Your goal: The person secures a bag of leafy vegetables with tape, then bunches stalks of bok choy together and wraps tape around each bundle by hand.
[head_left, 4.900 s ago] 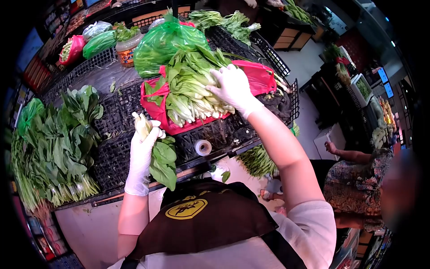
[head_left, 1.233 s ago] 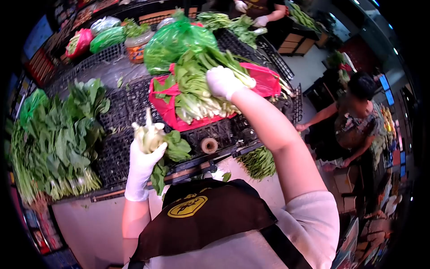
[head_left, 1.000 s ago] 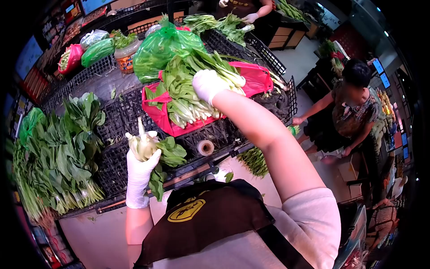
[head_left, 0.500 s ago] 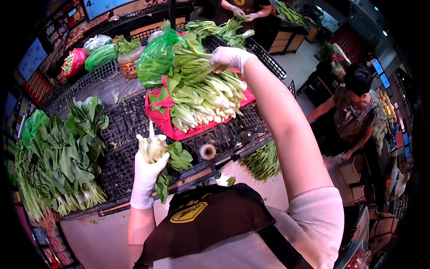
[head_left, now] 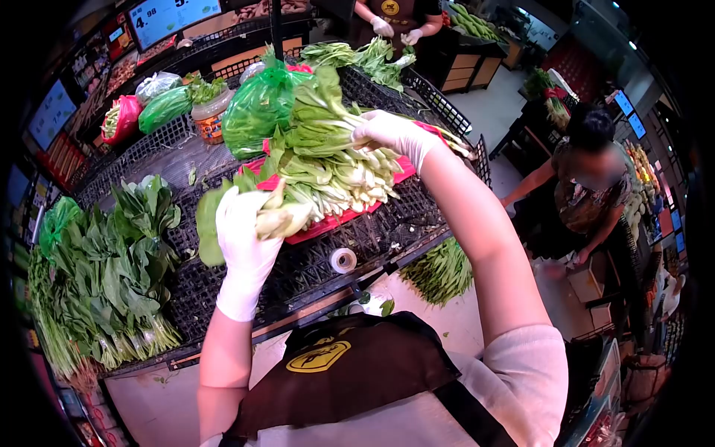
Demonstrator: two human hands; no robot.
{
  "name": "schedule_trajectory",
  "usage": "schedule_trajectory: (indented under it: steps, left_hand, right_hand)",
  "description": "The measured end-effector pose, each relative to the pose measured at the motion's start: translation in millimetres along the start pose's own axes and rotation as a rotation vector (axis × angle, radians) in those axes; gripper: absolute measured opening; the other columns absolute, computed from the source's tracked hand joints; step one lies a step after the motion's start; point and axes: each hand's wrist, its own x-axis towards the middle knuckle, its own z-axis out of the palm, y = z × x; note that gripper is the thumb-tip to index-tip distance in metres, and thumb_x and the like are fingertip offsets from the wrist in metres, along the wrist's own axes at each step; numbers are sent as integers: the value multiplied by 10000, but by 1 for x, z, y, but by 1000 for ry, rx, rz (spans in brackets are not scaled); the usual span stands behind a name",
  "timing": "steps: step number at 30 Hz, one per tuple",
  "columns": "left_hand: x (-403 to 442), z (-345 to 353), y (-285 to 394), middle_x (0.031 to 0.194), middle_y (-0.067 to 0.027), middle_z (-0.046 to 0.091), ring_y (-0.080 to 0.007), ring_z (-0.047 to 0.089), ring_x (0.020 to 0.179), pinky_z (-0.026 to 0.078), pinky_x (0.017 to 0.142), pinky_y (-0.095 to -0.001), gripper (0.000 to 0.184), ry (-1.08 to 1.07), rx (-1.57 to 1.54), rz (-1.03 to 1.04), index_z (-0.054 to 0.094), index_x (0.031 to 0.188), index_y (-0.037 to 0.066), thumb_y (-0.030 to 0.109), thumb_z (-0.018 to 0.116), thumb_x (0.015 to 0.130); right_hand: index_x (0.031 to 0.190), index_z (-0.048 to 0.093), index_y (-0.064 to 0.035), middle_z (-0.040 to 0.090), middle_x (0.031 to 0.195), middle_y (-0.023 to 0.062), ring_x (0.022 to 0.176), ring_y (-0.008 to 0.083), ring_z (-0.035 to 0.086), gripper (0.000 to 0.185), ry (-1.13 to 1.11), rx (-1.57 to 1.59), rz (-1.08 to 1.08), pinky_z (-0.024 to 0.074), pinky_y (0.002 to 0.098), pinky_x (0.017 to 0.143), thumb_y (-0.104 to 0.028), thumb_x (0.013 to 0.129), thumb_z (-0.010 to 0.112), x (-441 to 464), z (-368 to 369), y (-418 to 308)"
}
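Note:
White gloves cover both hands. My left hand [head_left: 249, 227] is closed round a small bunch of leafy greens [head_left: 287, 217], pale stems pointing right and leaves hanging to the left. Fingers of my right hand [head_left: 383, 134] are closed on the stems of some greens [head_left: 320, 112] at the upper right of the pile. The pile of pale-stemmed greens [head_left: 350, 182] lies on a red plastic bag [head_left: 328, 225] on the black crate stand [head_left: 298, 272]. A tape roll [head_left: 342, 260] sits near the front edge. Behind the pile is a green bag [head_left: 257, 112].
Tied dark greens [head_left: 123, 276] stand at the left. A jar [head_left: 211, 115] and bagged vegetables [head_left: 165, 108] are at the back left. A gloved co-worker [head_left: 395, 22] stands behind the stand. Another person [head_left: 588, 179] is at the right, beyond greens [head_left: 439, 272] below the stand.
My left hand has moved up and right with its bunch, now turned beside the pile. My right hand has shifted from on top of the pile to gripping stems at its upper right.

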Motion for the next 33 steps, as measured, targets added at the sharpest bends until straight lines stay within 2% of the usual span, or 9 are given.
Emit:
schedule_trajectory:
  steps: [7,12,16,19,20,23,25,30,33]
  left_hand:
    - [46,45,14,1402,-107,450,-323,413,1301,228,1086,-566,289,-35,87,327,597,921,126,285,730,720]
    - [52,51,3,1359,-174,470,-340,453,1265,221,1092,-582,469,78,-64,356,510,1039,151,269,783,677]
    - [62,39,-1,1231,-177,576,-324,569,1141,258,1087,-558,525,263,-286,272,486,1089,89,131,815,683]
    - [55,29,-1,1229,-115,544,-207,576,1073,389,1032,-406,649,331,-920,-224,387,1334,8,12,712,772]
    - [61,10,9,1168,-84,550,-170,575,1048,478,913,-334,520,382,-1077,-442,439,1214,18,-18,706,769]
    - [57,-4,1,1195,-73,533,-174,545,1084,444,952,-310,584,429,-1380,-726,408,1299,29,1,680,783]
    - [46,-4,-2,1220,-78,524,-167,530,1105,427,968,-308,610,421,-1401,-810,393,1331,34,21,678,792]
    - [34,-5,-2,1218,-79,532,-169,535,1100,429,962,-296,619,313,-1408,-935,383,1347,21,3,664,796]
    - [30,-4,0,1196,-77,552,-164,554,1070,444,941,-290,570,281,-1429,-948,415,1329,15,4,651,811]
  right_hand:
    - [1068,549,86,639,987,254,953,343,628,421,84,-500,-307,468,368,855,-198,758,575,-49,44,-38]
    - [1087,544,99,638,996,245,956,284,619,476,-133,-380,-414,470,351,846,-255,774,599,-72,51,-57]
    - [1303,507,11,636,1085,61,953,132,583,577,-465,-61,-348,484,300,846,-336,866,651,-79,39,-80]
    - [1296,520,8,635,1064,41,946,96,567,535,-409,38,-413,479,271,844,-231,846,683,-76,46,-81]
    - [1267,539,20,629,1037,20,927,65,552,504,-376,77,-481,469,230,811,-135,816,705,-76,57,-80]
    - [1111,611,-27,578,926,-14,848,69,528,364,66,-190,-722,454,242,766,-119,782,734,-89,97,-81]
    - [1067,596,-46,537,1068,84,1003,186,520,362,353,-444,-1030,421,321,892,-174,768,754,-80,115,-63]
    - [1343,334,51,458,1295,236,1210,344,470,660,57,-193,-826,366,380,1028,-282,874,659,-76,138,-45]
    - [1363,327,46,457,1317,231,1225,318,470,675,24,-138,-757,361,365,1035,-283,875,658,-59,142,-28]
